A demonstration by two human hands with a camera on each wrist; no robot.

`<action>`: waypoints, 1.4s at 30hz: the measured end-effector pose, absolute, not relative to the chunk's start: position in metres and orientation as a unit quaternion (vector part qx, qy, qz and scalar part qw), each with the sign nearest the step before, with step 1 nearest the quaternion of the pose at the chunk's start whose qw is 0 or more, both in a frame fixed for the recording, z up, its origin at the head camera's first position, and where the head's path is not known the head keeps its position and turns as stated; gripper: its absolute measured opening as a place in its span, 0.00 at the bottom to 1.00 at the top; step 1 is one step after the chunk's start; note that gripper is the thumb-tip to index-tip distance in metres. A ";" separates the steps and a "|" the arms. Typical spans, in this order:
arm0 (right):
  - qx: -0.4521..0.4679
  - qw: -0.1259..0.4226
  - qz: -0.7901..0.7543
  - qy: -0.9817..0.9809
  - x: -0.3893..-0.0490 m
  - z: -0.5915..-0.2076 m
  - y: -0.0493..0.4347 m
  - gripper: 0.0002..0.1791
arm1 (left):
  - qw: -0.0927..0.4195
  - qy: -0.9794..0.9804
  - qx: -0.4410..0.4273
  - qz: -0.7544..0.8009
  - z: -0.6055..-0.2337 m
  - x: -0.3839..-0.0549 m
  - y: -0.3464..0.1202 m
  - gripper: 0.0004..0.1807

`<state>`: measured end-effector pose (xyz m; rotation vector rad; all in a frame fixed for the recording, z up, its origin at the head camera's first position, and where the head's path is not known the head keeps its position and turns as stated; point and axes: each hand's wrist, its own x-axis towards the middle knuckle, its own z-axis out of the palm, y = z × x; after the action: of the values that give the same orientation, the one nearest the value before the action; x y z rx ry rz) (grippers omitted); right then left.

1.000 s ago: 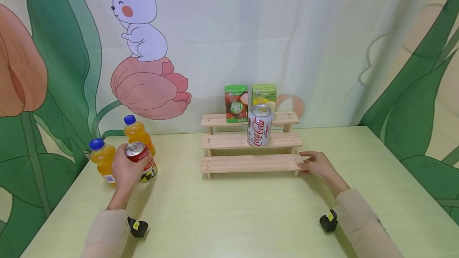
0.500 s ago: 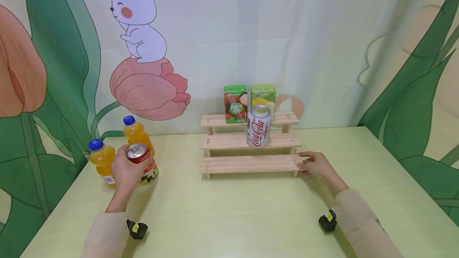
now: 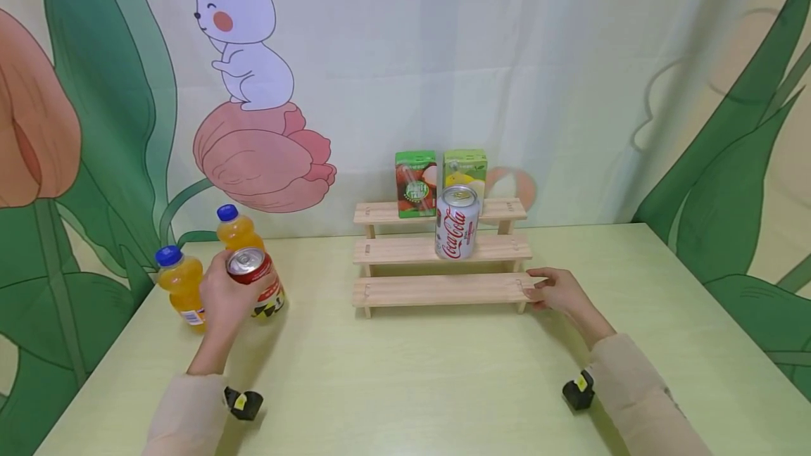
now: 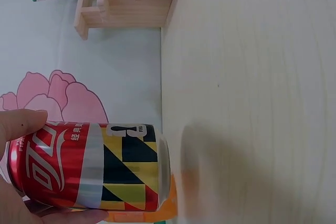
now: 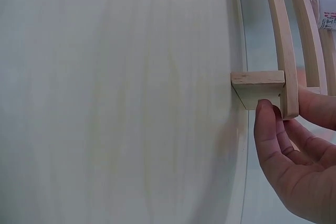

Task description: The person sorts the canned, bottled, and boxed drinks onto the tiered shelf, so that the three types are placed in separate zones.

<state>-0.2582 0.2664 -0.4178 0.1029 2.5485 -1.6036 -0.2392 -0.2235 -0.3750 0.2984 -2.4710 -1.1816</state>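
Note:
My left hand (image 3: 223, 295) grips a red Coca-Cola can (image 4: 115, 169) with a yellow-and-black pattern on its lower part. In the left wrist view, the can's base stands off from its shadow on the table. Two orange juice bottles with blue caps flank that hand: a nearer bottle (image 3: 182, 287) to its left and a farther bottle (image 3: 238, 229) behind the can. At the right, my right hand (image 3: 560, 295) pinches the end of the lowest step of a three-step wooden rack (image 3: 437, 290), thumb above and fingers beneath, as the right wrist view shows.
On the rack's middle step stands a white Coca-Cola can (image 3: 457, 224). Behind it, the top step bears a green-and-red juice box (image 3: 416, 185) and a light green juice box (image 3: 465, 164). A printed curtain (image 3: 380, 76) hangs along the back of the pale table (image 3: 405, 385).
The red can has risen slightly and shifted a little to the right in my left hand, moving off from the bottles. My right hand stays on the rack's end.

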 end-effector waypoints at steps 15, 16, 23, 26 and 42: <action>0.026 0.058 -0.534 0.843 -0.259 -0.419 0.268 0.27 | 0.194 -0.879 0.087 -0.426 -0.364 -0.236 -0.213 0.41; 0.026 0.060 -0.536 0.842 -0.259 -0.419 0.268 0.27 | 0.195 -0.879 0.087 -0.427 -0.363 -0.235 -0.211 0.41; 0.032 0.060 -0.538 0.840 -0.258 -0.418 0.266 0.27 | 0.199 -0.879 0.080 -0.426 -0.356 -0.233 -0.203 0.40; 0.033 0.061 -0.538 0.840 -0.258 -0.418 0.266 0.27 | 0.197 -0.879 0.079 -0.427 -0.354 -0.232 -0.201 0.40; 0.022 0.058 -0.533 0.844 -0.256 -0.417 0.267 0.26 | 0.195 -0.874 0.050 -0.442 -0.342 -0.234 -0.183 0.39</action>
<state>-0.2563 0.2668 -0.4165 0.0661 2.5574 -1.6161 -0.2340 -0.1830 -0.3419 0.1393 -2.4495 -1.2394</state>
